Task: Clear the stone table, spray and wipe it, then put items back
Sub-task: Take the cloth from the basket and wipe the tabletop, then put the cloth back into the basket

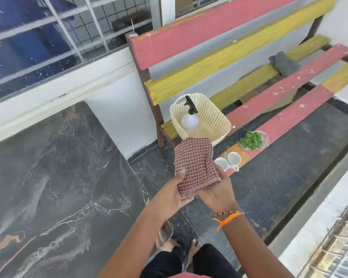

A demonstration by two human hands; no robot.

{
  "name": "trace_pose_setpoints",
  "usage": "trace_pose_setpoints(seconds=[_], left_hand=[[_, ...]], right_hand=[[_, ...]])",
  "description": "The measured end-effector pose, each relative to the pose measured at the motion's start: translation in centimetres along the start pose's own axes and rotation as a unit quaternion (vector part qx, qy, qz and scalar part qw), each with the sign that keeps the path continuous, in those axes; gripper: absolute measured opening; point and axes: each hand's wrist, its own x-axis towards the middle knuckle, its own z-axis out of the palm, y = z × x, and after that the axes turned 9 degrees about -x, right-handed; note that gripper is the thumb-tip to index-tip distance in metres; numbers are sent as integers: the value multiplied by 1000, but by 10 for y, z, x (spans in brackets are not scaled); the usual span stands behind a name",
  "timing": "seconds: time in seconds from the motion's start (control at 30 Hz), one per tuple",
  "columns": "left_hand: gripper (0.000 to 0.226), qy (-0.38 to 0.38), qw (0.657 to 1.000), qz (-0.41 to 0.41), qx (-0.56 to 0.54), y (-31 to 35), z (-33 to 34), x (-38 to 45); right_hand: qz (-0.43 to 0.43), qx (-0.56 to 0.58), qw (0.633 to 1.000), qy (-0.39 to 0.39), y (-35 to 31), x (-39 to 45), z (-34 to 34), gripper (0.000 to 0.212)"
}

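A: Where's the cloth [195, 165]?

B: I see it in both hands, over the floor beside the table [48, 177]. Left hand [174, 195] has its thumb clamped over the near left edge; right hand [217, 189] curls under the near right corner.

A: Axis?

B: It runs away from the fingers, far end towards the basket [213, 117] holding the sprayer [190, 115].

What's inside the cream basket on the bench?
The cream basket holds a spray bottle, white body with a black trigger head, standing upright. The checked cloth held in front covers the basket's near lower edge, so that part is hidden.
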Motion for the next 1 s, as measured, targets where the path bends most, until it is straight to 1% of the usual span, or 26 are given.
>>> trace_pose_setpoints(seconds=[0.1, 0.13, 0.17, 0.23, 0.3, 0.37, 0.43, 0.53, 0.6, 0.67, 0.73, 0.8, 0.83, 0.9, 0.93, 1.0], left_hand=[[36, 0, 999, -5, -45, 4, 7, 12], [26, 8, 999, -9, -51, 6, 9, 16], [17, 17, 998, -10, -59, 9, 11, 20], [10, 27, 996, -4, -87, 15, 13, 29], [18, 31, 992, 7, -120, 23, 15, 40], [26, 21, 986, 18, -162, 29, 19, 54], [34, 9, 983, 44, -177, 35, 24, 70], [46, 27, 980, 74, -181, 40, 43, 99], [54, 52, 972, 55, -220, 40, 57, 123], [67, 59, 968, 11, -245, 39, 72, 148], [81, 21, 968, -22, -251, 39, 84, 167], [86, -17, 962, -16, -274, 43, 95, 183], [83, -15, 954, 6, -299, 46, 98, 191], [68, 28, 935, 52, -349, 54, 101, 206], [57, 51, 935, 77, -343, 59, 99, 210], [32, 92, 945, 119, -290, 71, 96, 217]], right_hand=[[-10, -52, 998, 40, -13, 12, -3, 20], [-21, -76, 995, 57, -19, 18, -11, 20], [-32, -104, 992, 59, -25, 24, -18, 24], [-24, -157, 987, 22, -47, 36, -23, 22], [12, -173, 985, 3, -71, 54, -23, 33], [52, -210, 976, 33, -93, 76, -23, 35], [95, -227, 968, 47, -105, 96, -26, 39], [167, -187, 965, 78, -122, 124, -25, 48], [197, -178, 959, 95, -137, 140, -23, 44], [208, -162, 961, 84, -154, 157, -28, 31], [204, -148, 966, 61, -166, 169, -35, 25], [206, -140, 968, 36, -177, 183, -42, 28], [213, -138, 967, 31, -182, 191, -45, 27], [234, -138, 962, 31, -192, 209, -53, 28], [238, -139, 961, 30, -196, 217, -56, 33], [244, -162, 956, 14, -201, 234, -63, 47]])
